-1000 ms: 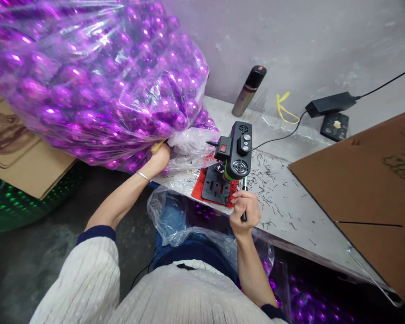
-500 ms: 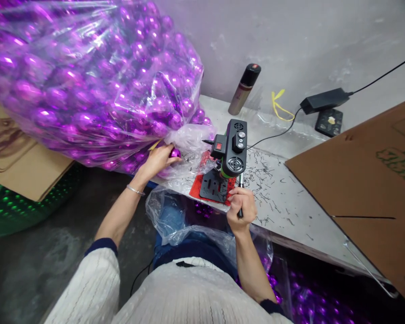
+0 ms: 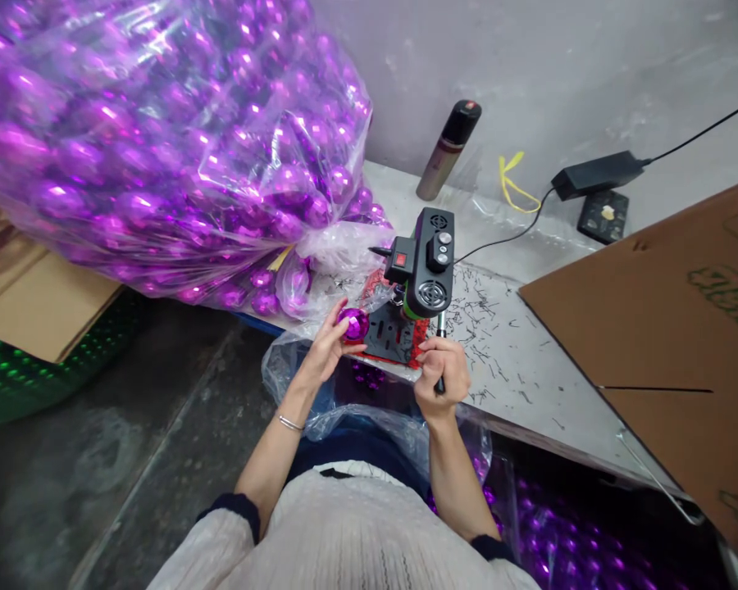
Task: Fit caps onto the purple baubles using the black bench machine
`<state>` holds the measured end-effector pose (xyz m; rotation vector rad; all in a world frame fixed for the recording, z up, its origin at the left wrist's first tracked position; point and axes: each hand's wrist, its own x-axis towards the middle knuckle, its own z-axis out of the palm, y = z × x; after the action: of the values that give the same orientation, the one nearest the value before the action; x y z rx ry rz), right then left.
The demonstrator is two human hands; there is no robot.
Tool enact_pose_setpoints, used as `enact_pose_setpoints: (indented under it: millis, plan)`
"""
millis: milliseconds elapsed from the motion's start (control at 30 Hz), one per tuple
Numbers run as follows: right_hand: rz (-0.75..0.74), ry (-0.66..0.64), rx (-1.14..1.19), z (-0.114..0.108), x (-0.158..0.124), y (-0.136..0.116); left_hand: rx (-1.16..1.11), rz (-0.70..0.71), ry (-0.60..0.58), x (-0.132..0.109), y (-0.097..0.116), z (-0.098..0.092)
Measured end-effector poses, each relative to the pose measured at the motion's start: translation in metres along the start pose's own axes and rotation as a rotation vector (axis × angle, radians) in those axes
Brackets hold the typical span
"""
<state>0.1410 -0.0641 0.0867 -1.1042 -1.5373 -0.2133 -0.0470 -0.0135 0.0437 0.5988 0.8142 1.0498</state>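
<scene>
Left hand (image 3: pixel 327 351) pinches a purple ball (image 3: pixel 353 324) — right hand (image 3: pixel 443 377) beside it grips the machine's lever (image 3: pixel 441 328).

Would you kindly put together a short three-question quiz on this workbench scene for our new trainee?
1. True or false: the left hand holds a purple ball in its fingers.
2. What does the right hand grip? A a hammer; B the lever of the black machine; C a paintbrush.
3. What colour is the switch on the machine's side?
Key: 1 true; 2 B; 3 red.
</scene>
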Motion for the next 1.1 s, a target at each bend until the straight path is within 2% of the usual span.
enact_pose_setpoints:
  millis: [167,367,467,667,800,933,1100]
  plan:
    - [0.001,0.004,-0.004,0.000,0.000,-0.001,-0.035,0.109,0.090,0.003,-0.017,0.013]
    - [-0.004,-0.010,-0.005,-0.001,0.001,-0.002,0.004,0.034,0.110,0.002,-0.028,0.017]
    - [-0.008,-0.009,-0.006,-0.001,0.002,-0.002,0.153,0.063,0.083,0.002,-0.029,0.016]
    - [-0.012,-0.009,-0.010,-0.001,0.004,-0.002,0.640,0.332,0.098,0.013,-0.037,0.014]
    - [-0.013,-0.021,-0.019,-0.002,0.005,-0.003,0.829,0.430,0.101,0.022,-0.043,0.014]
    - [-0.020,-0.030,-0.016,-0.002,0.005,-0.003,1.023,0.572,0.033,0.026,-0.042,0.013]
    - [-0.008,-0.034,0.001,-0.003,0.004,-0.003,1.132,0.632,-0.036,0.029,-0.041,0.010]
